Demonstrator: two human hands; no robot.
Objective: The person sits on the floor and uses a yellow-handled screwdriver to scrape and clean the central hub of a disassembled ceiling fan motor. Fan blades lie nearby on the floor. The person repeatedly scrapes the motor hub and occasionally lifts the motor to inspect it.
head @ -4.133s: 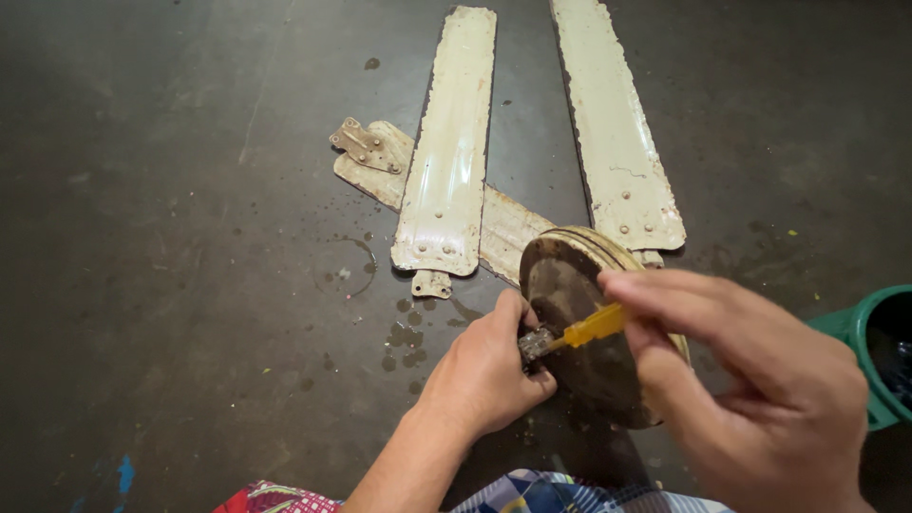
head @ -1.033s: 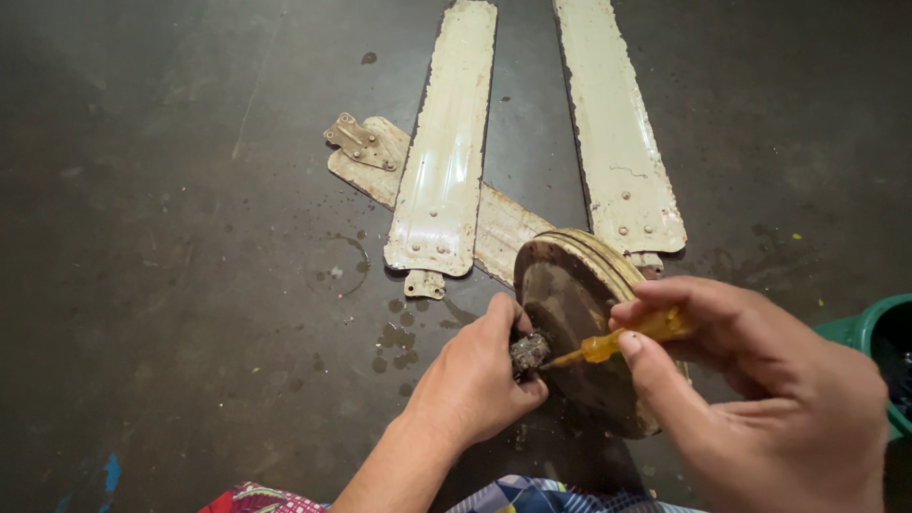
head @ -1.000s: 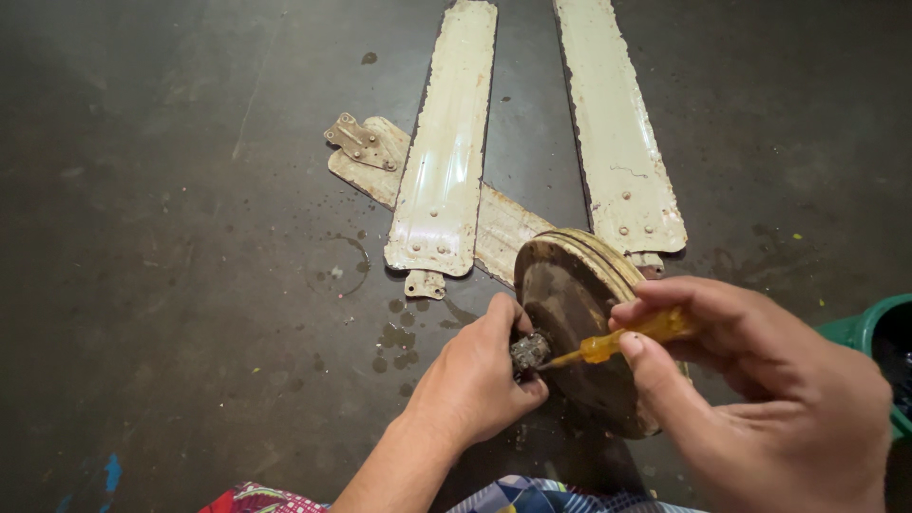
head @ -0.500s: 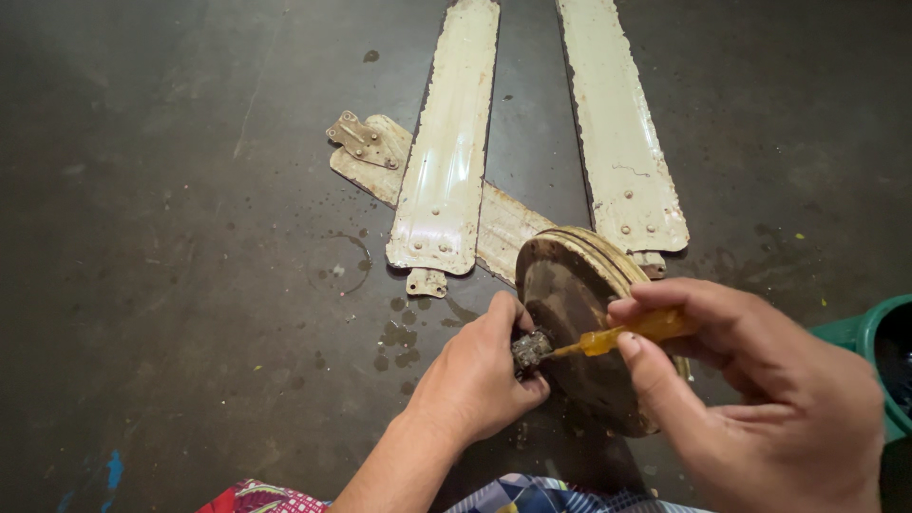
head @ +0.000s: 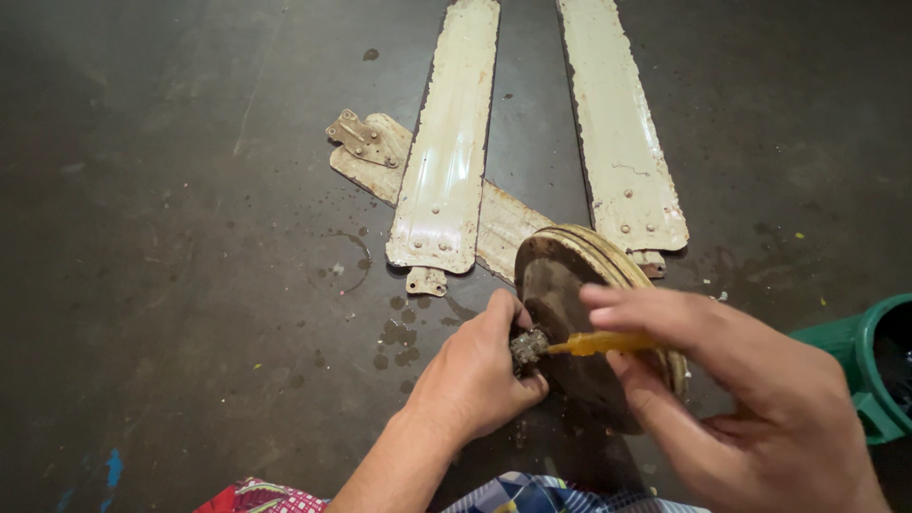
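Left hand [head: 470, 380] clenched the grimy shaft stub [head: 528, 348]; right hand [head: 722, 399] pinched the yellow screwdriver [head: 608, 343], tip hidden there. Green bucket [head: 869, 366] at three o'clock, cut off.

The left hand [head: 475, 375] grips the grimy shaft [head: 528, 348] of a rusty fan motor [head: 579, 323] standing on edge; the right hand [head: 731, 399] presses a yellow-handled screwdriver [head: 608, 343] against it. Cream fan blades [head: 446, 161] lie beyond the motor.

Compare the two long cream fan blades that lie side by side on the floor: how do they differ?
The left blade lies across a third blade under it; the right blade lies on the floor. The rusty round housing partly covers the right blade's end; the left blade's end is fully visible. Both are cream, dirty, riveted.
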